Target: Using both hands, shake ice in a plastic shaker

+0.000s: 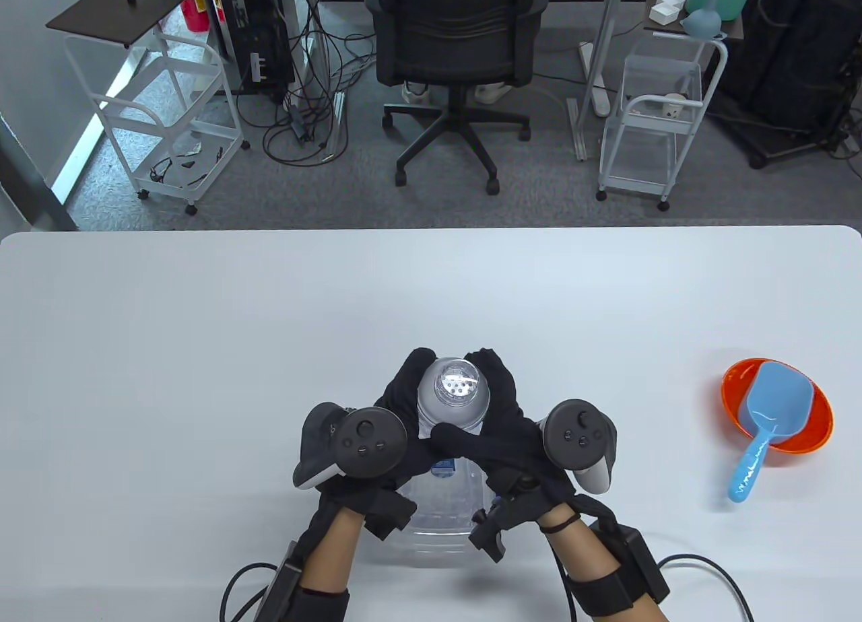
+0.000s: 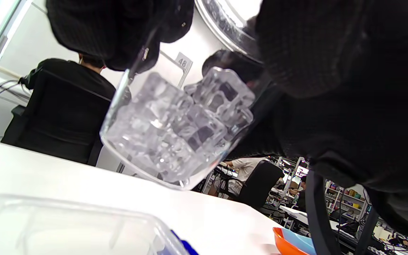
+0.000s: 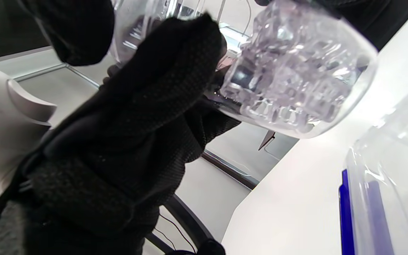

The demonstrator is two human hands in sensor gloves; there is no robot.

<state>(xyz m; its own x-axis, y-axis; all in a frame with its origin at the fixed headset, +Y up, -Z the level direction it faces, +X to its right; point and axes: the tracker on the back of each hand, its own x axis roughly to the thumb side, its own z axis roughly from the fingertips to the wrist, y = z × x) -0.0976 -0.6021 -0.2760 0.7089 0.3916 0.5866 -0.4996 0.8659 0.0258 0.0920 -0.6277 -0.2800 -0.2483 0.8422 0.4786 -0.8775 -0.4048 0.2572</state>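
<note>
A clear plastic shaker [image 1: 452, 396] with a strainer top is held off the table near its front middle. My left hand [image 1: 397, 406] grips its left side and my right hand [image 1: 502, 413] grips its right side, fingers wrapped round it. In the left wrist view the shaker's bottom [image 2: 175, 131] is full of ice cubes and hangs above the white table. In the right wrist view the ice-filled bottom [image 3: 296, 78] is tilted, with a gloved finger [image 3: 161, 81] lying across the shaker.
A clear plastic box with a blue latch [image 1: 448, 507] lies on the table just under my hands. An orange bowl [image 1: 808, 433] with a blue scoop [image 1: 768, 413] in it stands at the right. The table's front edge is close behind my wrists.
</note>
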